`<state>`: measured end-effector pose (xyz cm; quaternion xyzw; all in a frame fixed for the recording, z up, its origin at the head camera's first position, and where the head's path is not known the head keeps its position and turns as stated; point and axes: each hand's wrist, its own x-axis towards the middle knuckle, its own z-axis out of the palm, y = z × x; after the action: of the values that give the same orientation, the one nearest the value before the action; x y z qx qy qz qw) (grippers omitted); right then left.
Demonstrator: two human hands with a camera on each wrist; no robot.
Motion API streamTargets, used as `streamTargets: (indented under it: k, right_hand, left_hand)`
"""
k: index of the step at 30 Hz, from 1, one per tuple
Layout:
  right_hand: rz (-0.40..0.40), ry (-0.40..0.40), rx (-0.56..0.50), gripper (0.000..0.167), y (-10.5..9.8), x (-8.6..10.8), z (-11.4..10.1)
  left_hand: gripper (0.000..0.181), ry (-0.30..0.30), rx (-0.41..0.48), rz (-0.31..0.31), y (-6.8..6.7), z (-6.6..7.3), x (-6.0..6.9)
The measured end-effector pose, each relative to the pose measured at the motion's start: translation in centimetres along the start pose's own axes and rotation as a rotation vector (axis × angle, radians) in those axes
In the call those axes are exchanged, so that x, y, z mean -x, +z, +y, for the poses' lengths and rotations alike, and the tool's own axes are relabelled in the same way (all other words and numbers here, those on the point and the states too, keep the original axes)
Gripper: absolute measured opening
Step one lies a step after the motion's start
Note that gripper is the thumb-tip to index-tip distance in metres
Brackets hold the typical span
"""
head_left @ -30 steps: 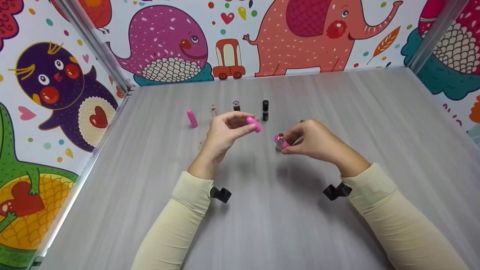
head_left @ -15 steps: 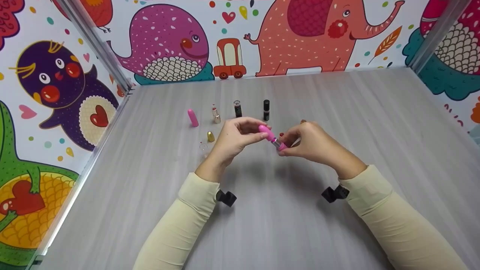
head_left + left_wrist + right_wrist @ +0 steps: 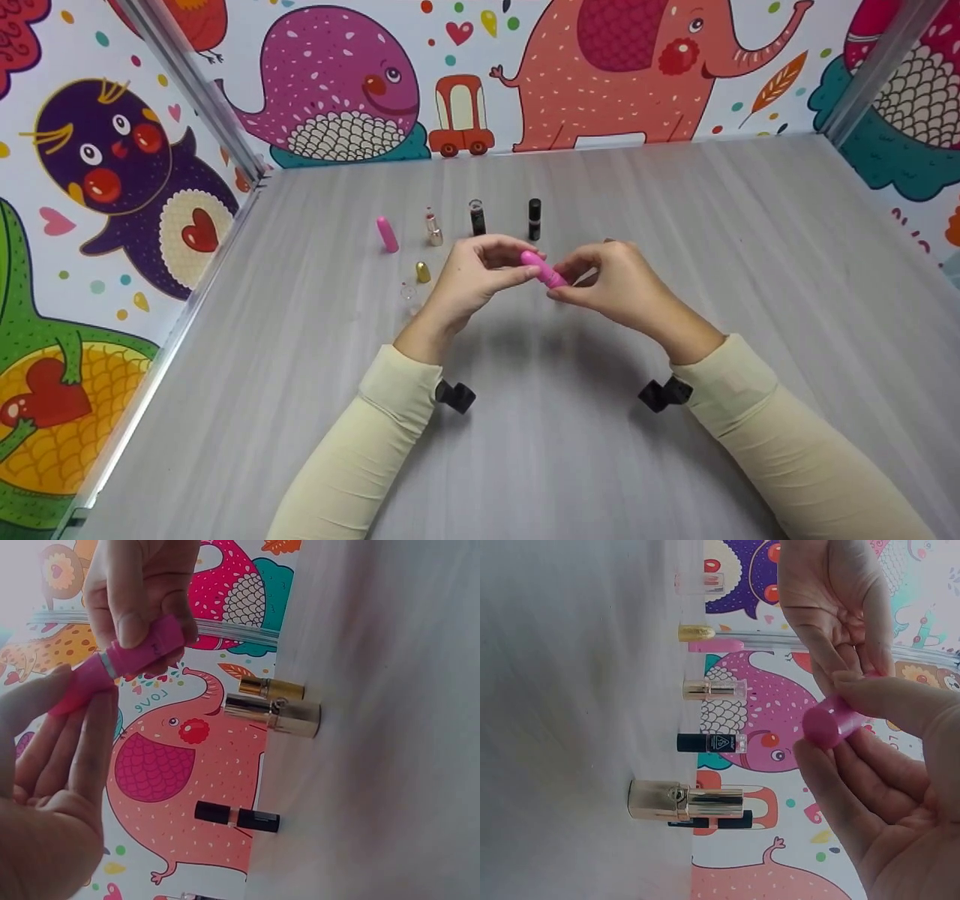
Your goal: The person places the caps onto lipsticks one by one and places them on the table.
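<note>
My left hand [image 3: 476, 281] pinches the rounded pink cap [image 3: 531, 259] between thumb and fingers. Thumb and fingers of my right hand [image 3: 619, 281] pinch the pink base [image 3: 553, 280] of the same lipstick. Cap and base meet end to end above the table; the left wrist view shows a thin silver band [image 3: 109, 666] between them. In the right wrist view the flat pink end of the base [image 3: 823, 727] faces the camera. A large gold lipstick [image 3: 296, 718] and a smaller gold one [image 3: 283, 688] stand below the hands, hidden by my right hand in the head view.
Behind my hands stand a black lipstick [image 3: 534, 219], a dark clear-topped one [image 3: 477, 217], a clear-topped gold one [image 3: 433, 229] and a pink piece [image 3: 387, 235]. A gold cap [image 3: 423, 272] and a clear piece [image 3: 409, 294] are beside my left hand. Printed panels [image 3: 337, 82] border the table.
My left hand has moved right with the pink cap to the base in my right hand. The silver tube and bright pink tip seen earlier are now covered, leaving a thin silver band.
</note>
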<state>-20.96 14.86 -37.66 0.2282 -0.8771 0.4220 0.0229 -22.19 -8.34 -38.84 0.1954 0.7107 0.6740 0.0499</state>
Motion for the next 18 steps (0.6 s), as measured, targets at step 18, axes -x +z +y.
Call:
streamTargets:
  k: [18]
  right_hand:
    - [-0.011,0.046,-0.058,0.023,-0.18,0.08,-0.35]
  left_hand:
    - [0.024,-0.006,-0.001,0.002,0.28,-0.03,0.14]
